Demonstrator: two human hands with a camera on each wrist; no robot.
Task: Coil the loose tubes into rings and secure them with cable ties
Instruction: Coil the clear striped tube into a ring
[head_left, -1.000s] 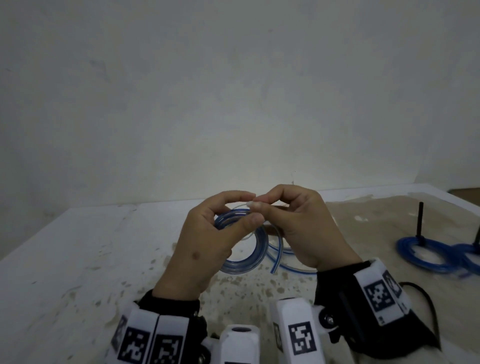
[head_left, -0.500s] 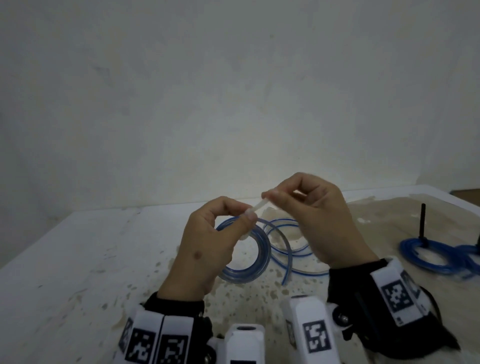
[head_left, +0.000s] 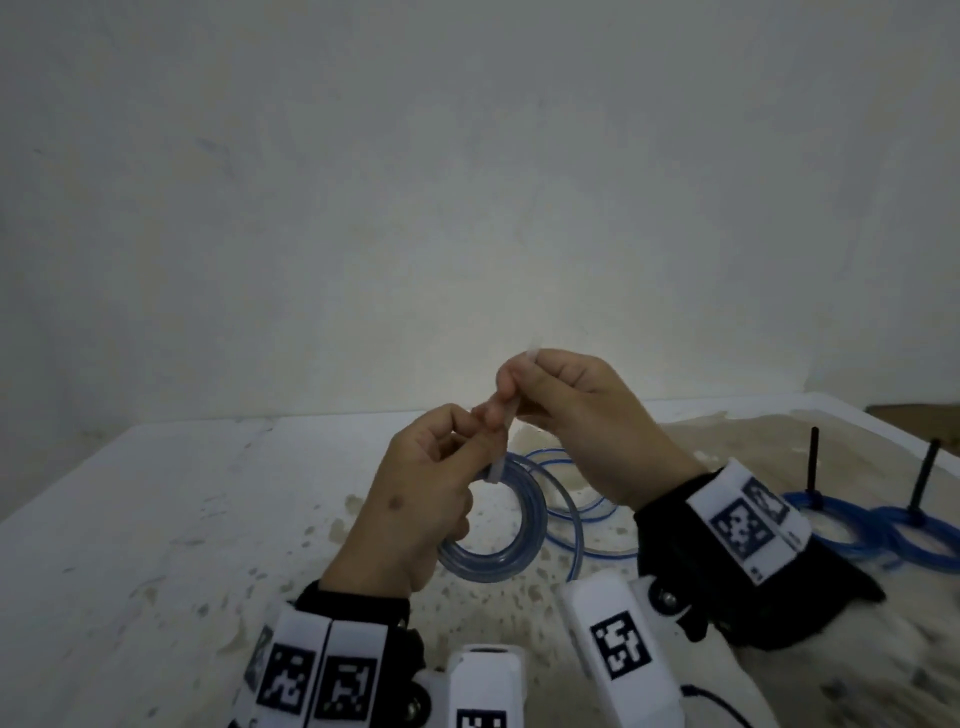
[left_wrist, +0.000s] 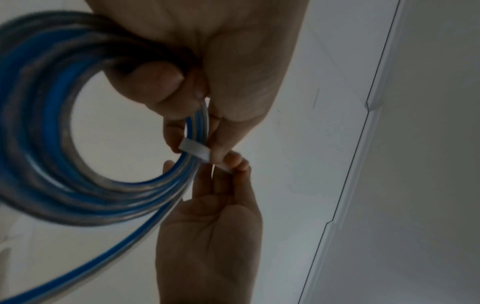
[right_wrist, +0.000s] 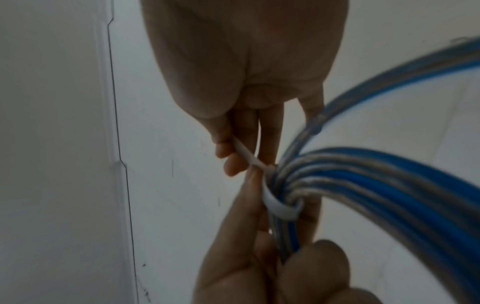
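A coil of blue and clear tube is held above the table by my left hand, which grips the bundle at its top. A white cable tie loops tightly round the bundled strands. My right hand pinches the tie's free tail between thumb and fingers and holds it up and away from the coil. A loose length of the same tube trails from the coil onto the table.
Two finished blue tube rings lie at the right of the stained white table, each with a black tie tail sticking up. A plain wall stands behind the table. A black cable lies near the front edge.
My right hand has pulled the tie's tail up and to the right, drawing the loop tight on the coil. Both hands sit slightly higher than before.
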